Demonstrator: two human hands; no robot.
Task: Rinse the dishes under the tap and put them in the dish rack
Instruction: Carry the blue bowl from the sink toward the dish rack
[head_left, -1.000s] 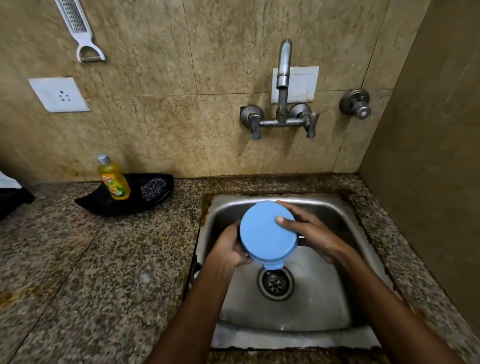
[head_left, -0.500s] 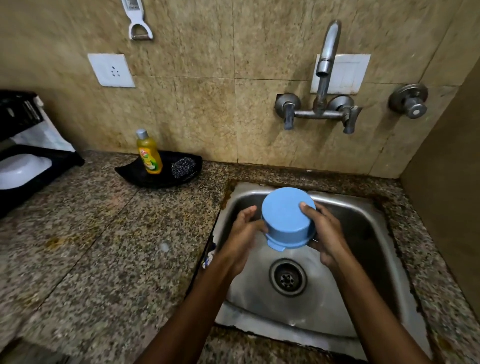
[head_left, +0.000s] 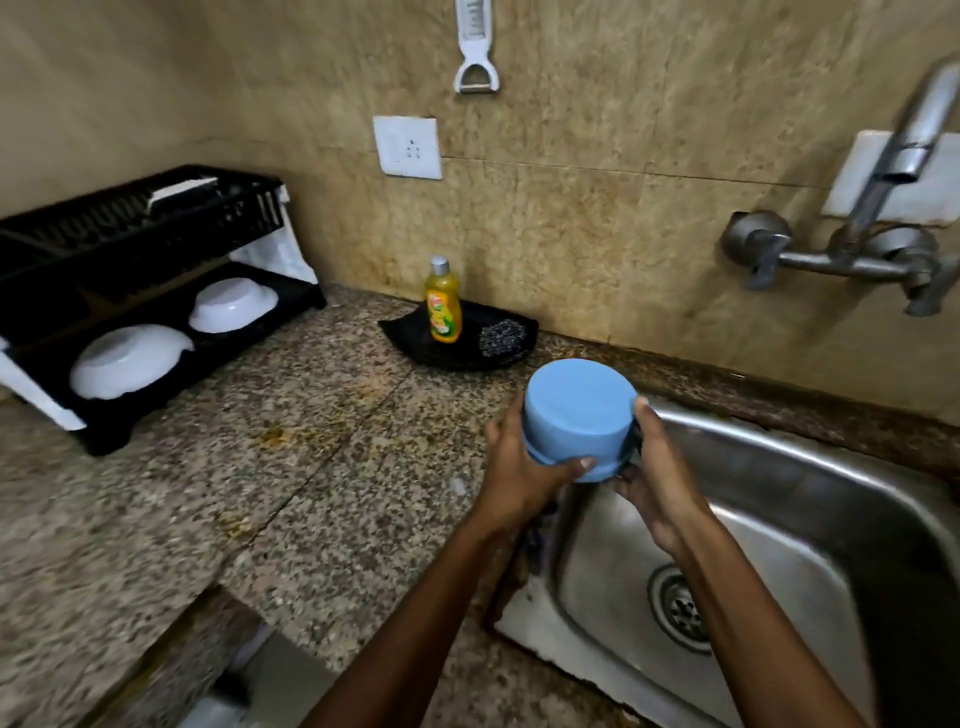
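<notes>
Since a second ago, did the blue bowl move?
Yes. The blue bowl, held upside down in both hands, has gone left: it was over the sink drain, and now it is above the sink's left rim, toward the dish rack.

dish rack (head_left: 140, 249) left of sink (head_left: 810, 499)

Blue bowl (head_left: 577, 410) inverted, held, apparently over sink edge (head_left: 566, 519)

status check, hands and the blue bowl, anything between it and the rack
Left hand and right hand both gripping blue bowl, upside down, at sink's left edge. Counter path to dish rack open.
</notes>
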